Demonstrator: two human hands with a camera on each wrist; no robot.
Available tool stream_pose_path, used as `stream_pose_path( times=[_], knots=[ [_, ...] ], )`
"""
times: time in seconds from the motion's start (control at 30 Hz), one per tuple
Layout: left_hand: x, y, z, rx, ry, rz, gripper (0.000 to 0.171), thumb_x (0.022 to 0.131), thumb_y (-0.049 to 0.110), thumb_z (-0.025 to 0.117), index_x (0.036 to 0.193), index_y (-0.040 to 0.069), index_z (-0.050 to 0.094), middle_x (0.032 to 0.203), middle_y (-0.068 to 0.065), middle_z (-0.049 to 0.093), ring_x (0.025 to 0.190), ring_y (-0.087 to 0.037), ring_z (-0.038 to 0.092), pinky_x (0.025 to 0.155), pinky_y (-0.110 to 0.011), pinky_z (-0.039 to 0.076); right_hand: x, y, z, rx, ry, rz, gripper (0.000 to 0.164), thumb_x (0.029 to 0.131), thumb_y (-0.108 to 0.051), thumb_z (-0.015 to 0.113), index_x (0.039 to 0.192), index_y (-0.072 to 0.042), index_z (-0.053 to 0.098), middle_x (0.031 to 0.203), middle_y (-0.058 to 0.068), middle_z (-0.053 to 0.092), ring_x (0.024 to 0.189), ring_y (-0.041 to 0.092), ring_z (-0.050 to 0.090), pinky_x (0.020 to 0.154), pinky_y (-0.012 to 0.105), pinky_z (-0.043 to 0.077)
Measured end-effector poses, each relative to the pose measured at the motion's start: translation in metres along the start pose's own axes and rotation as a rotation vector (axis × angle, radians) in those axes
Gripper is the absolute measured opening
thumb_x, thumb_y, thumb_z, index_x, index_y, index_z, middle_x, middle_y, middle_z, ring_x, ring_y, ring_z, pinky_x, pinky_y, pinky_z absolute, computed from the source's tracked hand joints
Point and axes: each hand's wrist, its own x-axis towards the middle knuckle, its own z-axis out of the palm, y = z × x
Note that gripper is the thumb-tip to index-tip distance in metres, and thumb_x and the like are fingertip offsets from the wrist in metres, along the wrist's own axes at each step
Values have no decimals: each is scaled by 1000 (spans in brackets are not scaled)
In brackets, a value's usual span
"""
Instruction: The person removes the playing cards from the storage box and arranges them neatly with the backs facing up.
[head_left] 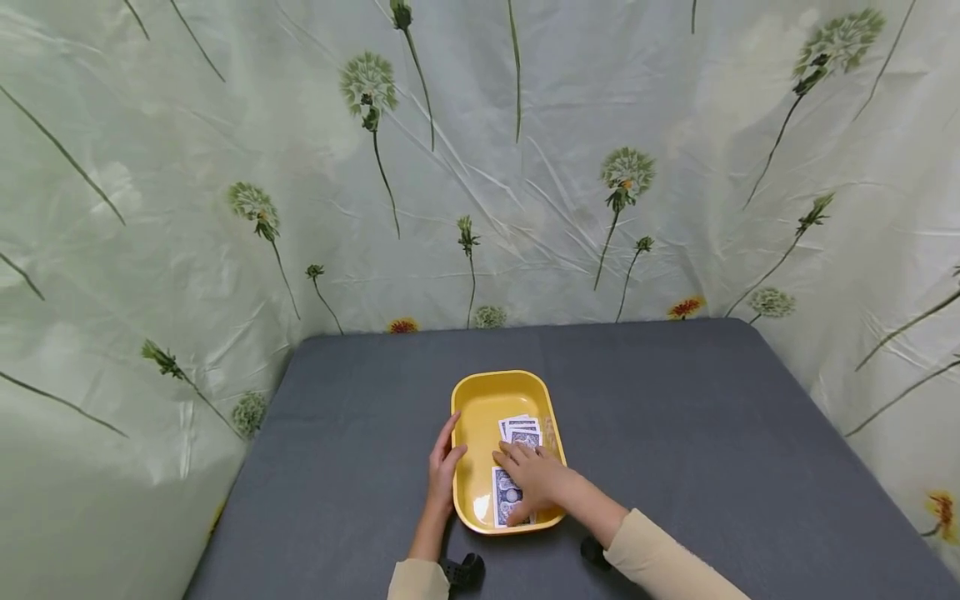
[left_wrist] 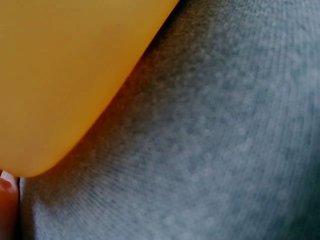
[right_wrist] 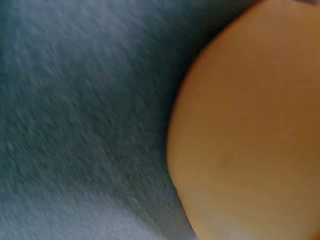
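Note:
A yellow plastic tray [head_left: 487,396] stands on the table in the head view. My left hand [head_left: 441,471] holds its left side, the thumb over the rim and the fingers along the outer wall. Inside, several blue-backed playing cards [head_left: 517,424] overlap in a loose fan toward the right. Nearer the front lies another blue-backed playing card [head_left: 504,498], partly covered by my right hand [head_left: 542,479]. That hand reaches over the right rim, fingers spread across the cards. Both wrist views show mostly the tray's outer wall [left_wrist: 70,75], [right_wrist: 250,125]; the cards are hidden there.
Dark grey cloth covers the table [head_left: 360,417] around the tray. A pale curtain [head_left: 480,183] printed with dandelions hangs behind and along the sides. Black wrist devices [head_left: 465,571] show beneath both forearms.

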Motion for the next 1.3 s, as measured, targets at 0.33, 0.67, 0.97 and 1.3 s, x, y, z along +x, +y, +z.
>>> stream_pose_path(
  times=[0.33,0.67,0.97,1.3],
  knots=[
    [-4,1,0,18,17,-22,51,86,1,42,137,7,39,147,-14,29,134,-31,29,90,-10,34,-4,-8,12,-91,71,-47,86,67,-57,68,137,-16,38,142,3,37,128,21,37,98,42,38],
    [-1,2,1,-7,29,-1,51,86,0,41,136,4,39,147,-15,30,134,-30,28,92,-10,32,-5,-12,12,-160,220,-85,77,62,-54,73,122,-13,47,110,1,46,100,17,45,79,31,45],
    [-1,1,2,-11,29,0,51,85,-1,41,136,3,40,147,-16,30,133,-30,30,94,-14,33,-1,-13,14,-208,253,-45,76,54,-60,73,106,-13,45,96,0,41,85,15,41,69,26,43],
    [-1,0,3,16,32,-12,51,86,1,42,136,5,40,147,-15,30,133,-32,29,90,-10,34,7,-16,13,-212,207,25,83,49,-62,74,107,-12,43,96,1,39,86,15,38,73,30,43]
  ],
)
